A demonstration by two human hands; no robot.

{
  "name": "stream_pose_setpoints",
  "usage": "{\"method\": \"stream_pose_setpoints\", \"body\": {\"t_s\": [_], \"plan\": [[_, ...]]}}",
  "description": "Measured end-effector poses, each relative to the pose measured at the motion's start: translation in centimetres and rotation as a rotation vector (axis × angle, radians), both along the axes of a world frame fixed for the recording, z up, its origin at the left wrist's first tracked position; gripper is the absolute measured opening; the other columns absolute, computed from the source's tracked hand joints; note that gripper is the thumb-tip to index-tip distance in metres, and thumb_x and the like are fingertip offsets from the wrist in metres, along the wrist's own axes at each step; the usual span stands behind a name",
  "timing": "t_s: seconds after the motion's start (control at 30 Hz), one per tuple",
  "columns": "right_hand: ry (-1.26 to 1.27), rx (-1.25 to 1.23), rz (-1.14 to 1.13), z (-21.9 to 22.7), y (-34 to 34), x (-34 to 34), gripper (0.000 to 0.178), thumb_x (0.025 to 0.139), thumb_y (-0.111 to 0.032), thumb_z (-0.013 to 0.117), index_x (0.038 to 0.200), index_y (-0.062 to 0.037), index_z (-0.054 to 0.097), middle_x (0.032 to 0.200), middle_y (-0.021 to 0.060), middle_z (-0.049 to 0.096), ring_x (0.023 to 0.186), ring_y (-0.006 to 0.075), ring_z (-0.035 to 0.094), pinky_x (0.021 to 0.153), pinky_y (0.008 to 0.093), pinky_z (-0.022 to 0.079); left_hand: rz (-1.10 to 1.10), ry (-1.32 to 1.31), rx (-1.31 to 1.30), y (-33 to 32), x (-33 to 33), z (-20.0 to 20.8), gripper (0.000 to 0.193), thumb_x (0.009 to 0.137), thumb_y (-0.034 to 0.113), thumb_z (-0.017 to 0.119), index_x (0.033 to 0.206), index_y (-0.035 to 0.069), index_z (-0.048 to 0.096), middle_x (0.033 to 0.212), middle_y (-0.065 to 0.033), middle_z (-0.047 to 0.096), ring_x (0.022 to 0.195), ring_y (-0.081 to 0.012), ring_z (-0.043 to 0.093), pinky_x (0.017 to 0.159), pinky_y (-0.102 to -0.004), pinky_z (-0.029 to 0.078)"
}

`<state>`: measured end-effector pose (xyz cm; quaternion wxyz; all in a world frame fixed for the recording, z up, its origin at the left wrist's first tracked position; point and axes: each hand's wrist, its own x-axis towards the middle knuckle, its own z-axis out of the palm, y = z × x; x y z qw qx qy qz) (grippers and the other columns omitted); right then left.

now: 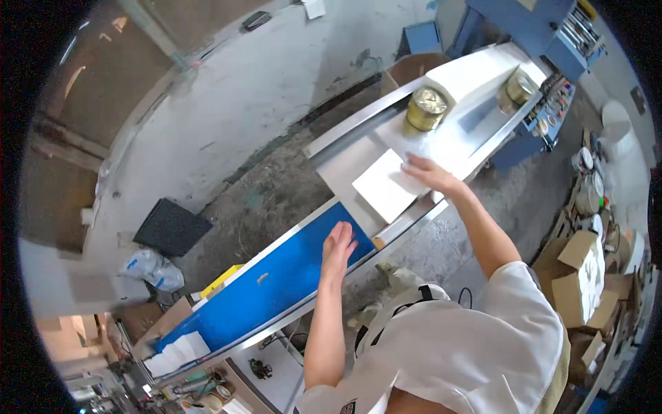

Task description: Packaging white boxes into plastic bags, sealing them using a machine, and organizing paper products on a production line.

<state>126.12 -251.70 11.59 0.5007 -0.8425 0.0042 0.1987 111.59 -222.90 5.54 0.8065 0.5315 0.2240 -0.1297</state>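
Note:
My right hand (429, 174) lies against the right edge of a white rectangular stack or block (387, 188), its fingers stretched and spread. The white piece rests on the pale metal worktop (339, 170), close to the start of the blue conveyor belt (276, 279). My left hand (337, 250) is over the upper end of that belt, fingers extended and nothing in them. A gold-coloured cylinder with a shiny top (426, 110) stands on the worktop beyond my right hand. A second gold cylinder (519, 90) is farther right, past a long white stack (469, 72).
Crumpled white sheets (178, 353) lie at the belt's far left end. A blue machine (531, 31) stands at the upper right. Open cardboard boxes (576, 276) are on the right. A black panel (172, 226) and a plastic bag (153, 269) rest by the wall.

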Motion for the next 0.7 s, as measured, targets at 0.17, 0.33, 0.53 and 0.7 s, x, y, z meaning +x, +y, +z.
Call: {"method": "stream_pose_setpoints", "body": {"t_s": [0.17,0.33,0.53,0.7], "plan": [[0.045,0.009,0.269,4.5,4.7,-2.6,0.063,0.092,-0.042,0.062,0.140,-0.0039,0.047,0.114,0.0183,0.068,0.105,0.0276,0.064,0.093,0.0381,0.047,-0.088,-0.094,-0.291,-2.5,2.6,-1.1,0.068,0.094,0.041,0.066,0.142,0.000,0.041,0.137,-0.0100,0.053,0.127,-0.0240,0.051,0.107,-0.0425,0.041],[-0.073,0.128,0.394,2.5,10.1,-5.2,0.044,0.093,-0.033,0.062,0.122,-0.0014,0.057,0.107,0.0179,0.068,0.099,0.0239,0.064,0.086,0.0405,0.047,0.091,-0.029,-0.186,1.1,-1.1,1.0,0.060,0.092,0.021,0.069,0.140,-0.002,0.041,0.135,-0.0116,0.055,0.122,-0.0262,0.056,0.102,-0.0441,0.047],[0.425,0.484,0.119,0.6,22.6,-11.1,0.070,0.097,-0.051,0.056,0.145,-0.0012,0.043,0.137,0.0166,0.055,0.126,0.0265,0.052,0.104,0.0396,0.042,0.393,-0.169,-0.239,12.4,-15.0,2.0,0.065,0.088,0.014,0.071,0.142,-0.002,0.039,0.136,-0.0137,0.055,0.120,-0.0287,0.059,0.103,-0.0447,0.048],[0.960,0.753,0.553,-1.7,32.6,-19.0,0.081,0.093,-0.064,0.051,0.149,-0.0085,0.034,0.143,0.0126,0.050,0.132,0.0294,0.047,0.108,0.0460,0.038,0.469,-0.121,-0.165,17.9,-26.9,4.2,0.065,0.080,0.012,0.079,0.135,-0.003,0.050,0.127,-0.0103,0.061,0.114,-0.0203,0.060,0.097,-0.0345,0.047]]}}
